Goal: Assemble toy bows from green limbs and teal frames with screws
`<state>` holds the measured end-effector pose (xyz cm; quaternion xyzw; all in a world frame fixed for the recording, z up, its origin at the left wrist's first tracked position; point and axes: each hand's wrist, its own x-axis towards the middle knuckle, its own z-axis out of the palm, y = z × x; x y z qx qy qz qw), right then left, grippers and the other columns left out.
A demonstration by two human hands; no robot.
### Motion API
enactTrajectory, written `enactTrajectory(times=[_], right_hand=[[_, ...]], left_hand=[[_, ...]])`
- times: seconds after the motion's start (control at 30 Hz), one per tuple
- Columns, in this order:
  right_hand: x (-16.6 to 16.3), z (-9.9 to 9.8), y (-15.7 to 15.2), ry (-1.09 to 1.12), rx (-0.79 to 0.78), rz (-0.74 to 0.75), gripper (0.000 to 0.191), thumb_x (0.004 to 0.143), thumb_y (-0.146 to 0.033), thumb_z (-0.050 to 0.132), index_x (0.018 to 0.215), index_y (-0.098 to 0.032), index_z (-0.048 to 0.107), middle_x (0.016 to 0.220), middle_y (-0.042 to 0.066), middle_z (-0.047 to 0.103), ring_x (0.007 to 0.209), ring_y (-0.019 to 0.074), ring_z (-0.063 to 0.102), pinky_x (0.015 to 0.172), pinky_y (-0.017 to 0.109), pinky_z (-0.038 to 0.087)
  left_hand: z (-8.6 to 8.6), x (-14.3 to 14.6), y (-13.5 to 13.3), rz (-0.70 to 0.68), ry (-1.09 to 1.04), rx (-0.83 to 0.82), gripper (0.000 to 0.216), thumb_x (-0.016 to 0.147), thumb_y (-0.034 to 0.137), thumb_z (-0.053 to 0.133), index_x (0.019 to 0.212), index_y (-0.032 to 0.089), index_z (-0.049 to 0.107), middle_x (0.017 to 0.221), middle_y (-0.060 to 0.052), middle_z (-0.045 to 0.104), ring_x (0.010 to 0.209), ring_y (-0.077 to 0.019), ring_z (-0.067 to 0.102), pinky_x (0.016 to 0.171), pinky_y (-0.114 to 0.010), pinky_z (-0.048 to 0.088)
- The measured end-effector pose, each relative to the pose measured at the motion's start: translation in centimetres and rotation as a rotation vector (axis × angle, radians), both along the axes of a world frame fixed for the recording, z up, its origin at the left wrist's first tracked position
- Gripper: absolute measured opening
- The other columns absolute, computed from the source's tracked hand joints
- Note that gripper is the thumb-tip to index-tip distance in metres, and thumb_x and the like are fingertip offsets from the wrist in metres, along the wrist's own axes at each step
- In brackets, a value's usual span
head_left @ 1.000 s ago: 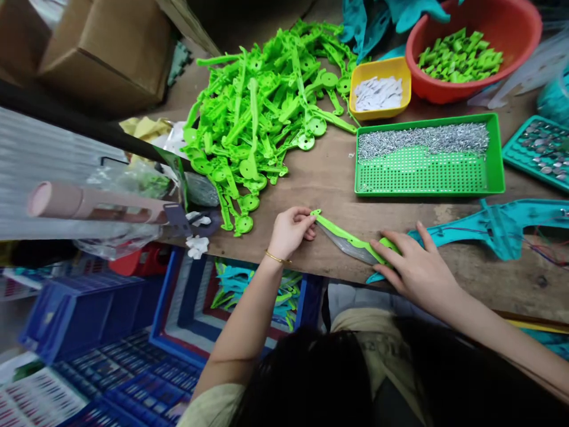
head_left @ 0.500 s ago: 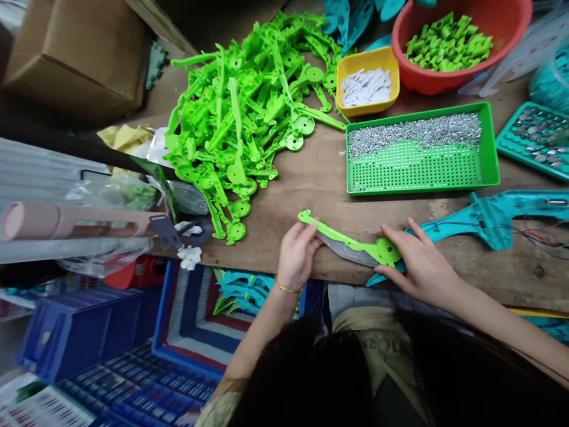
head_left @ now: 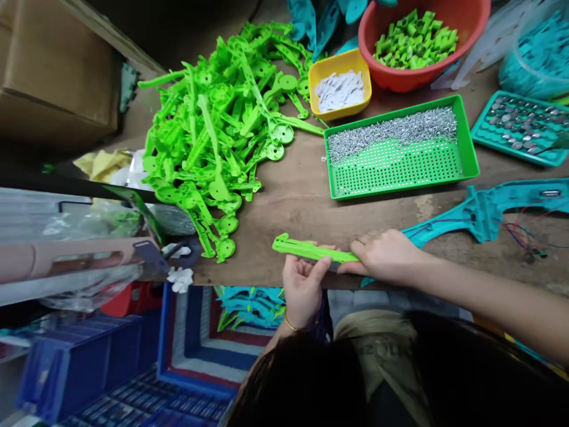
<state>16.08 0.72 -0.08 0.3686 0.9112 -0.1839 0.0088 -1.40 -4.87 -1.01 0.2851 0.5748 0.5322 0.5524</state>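
A long lime-green plastic piece (head_left: 306, 248) lies turned edge-on at the front of the wooden table, a hooked tip at its left end. My left hand (head_left: 304, 284) pinches its middle from the near side, thumb on top. Around its right end my right hand (head_left: 384, 256) is closed, and the round part there is hidden. From behind the right hand a teal plastic piece (head_left: 478, 216) runs to the right, with thin red and blue wires on it. A bit of teal also shows below that hand; the join between the two pieces is hidden.
At the back left lies a heap of lime-green pieces (head_left: 217, 136). Behind my hands stand a green tray (head_left: 400, 187) of small metal screws or pins, a yellow tub (head_left: 342, 112) and a red bowl (head_left: 418, 77). A teal tray (head_left: 511, 145) sits right; a blue-edged crate (head_left: 166, 338) is below left.
The lime-green piece has been turned from its flat face to its edge. My right hand has closed over its round end, and my left hand has moved along it towards the middle.
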Motion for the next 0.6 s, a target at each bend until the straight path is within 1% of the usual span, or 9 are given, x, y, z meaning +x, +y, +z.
enactTrajectory(times=[0.13,0.23,0.37,0.4,0.5,0.6], right_hand=[[0.3,-0.2,-0.1,0.025,-0.004,0.003,0.063,0.094,-0.063,0.027,0.082,-0.014,0.066,0.080,0.013,0.072,0.073,0.0257,0.070,0.054,0.030,0.032],[0.3,-0.6,0.0,0.063,-0.013,-0.008,0.061,0.094,-0.061,0.031,0.080,-0.014,0.066,0.079,0.012,0.072,0.074,0.0259,0.070,0.054,0.030,0.033],[0.7,-1.0,-0.1,0.108,-0.001,-0.013,0.059,0.093,-0.062,0.035,0.078,-0.014,0.066,0.078,0.011,0.072,0.073,0.0241,0.069,0.055,0.029,0.034],[0.8,-0.8,-0.2,0.117,0.001,-0.005,0.058,0.093,-0.062,0.035,0.078,-0.014,0.066,0.078,0.011,0.072,0.073,0.0238,0.069,0.056,0.029,0.035],[0.8,0.4,-0.1,0.107,-0.026,0.008,0.057,0.094,-0.059,0.037,0.079,-0.012,0.066,0.078,0.014,0.071,0.075,0.0253,0.068,0.061,0.031,0.039],[-0.5,2.1,0.4,0.160,-0.142,-0.029,0.053,0.092,-0.059,0.041,0.092,-0.011,0.065,0.088,0.015,0.071,0.085,0.0278,0.067,0.068,0.034,0.042]], left_hand=[[0.2,0.7,0.0,0.013,0.002,0.021,0.037,0.070,0.025,0.080,0.096,0.019,0.054,0.086,-0.005,0.076,0.080,-0.0212,0.073,0.073,-0.031,0.058],[0.3,0.7,0.2,0.036,-0.002,0.006,0.039,0.069,0.028,0.081,0.097,0.019,0.054,0.083,-0.004,0.075,0.078,-0.0206,0.073,0.074,-0.031,0.058],[1.0,-1.3,0.9,-0.059,-0.005,-0.043,0.045,0.069,0.032,0.081,0.105,0.020,0.055,0.084,-0.004,0.074,0.082,-0.0204,0.073,0.078,-0.032,0.057],[1.4,-2.0,1.2,-0.060,0.011,-0.027,0.043,0.070,0.033,0.081,0.103,0.020,0.057,0.084,-0.004,0.074,0.084,-0.0199,0.072,0.078,-0.032,0.057],[2.4,-3.8,2.1,0.029,0.117,0.055,0.031,0.068,0.033,0.082,0.090,0.020,0.064,0.085,-0.001,0.072,0.081,-0.0165,0.071,0.076,-0.027,0.056],[3.2,-4.3,2.4,0.043,0.190,0.057,0.028,0.064,0.031,0.084,0.083,0.020,0.068,0.082,0.000,0.071,0.076,-0.0141,0.069,0.073,-0.024,0.055]])
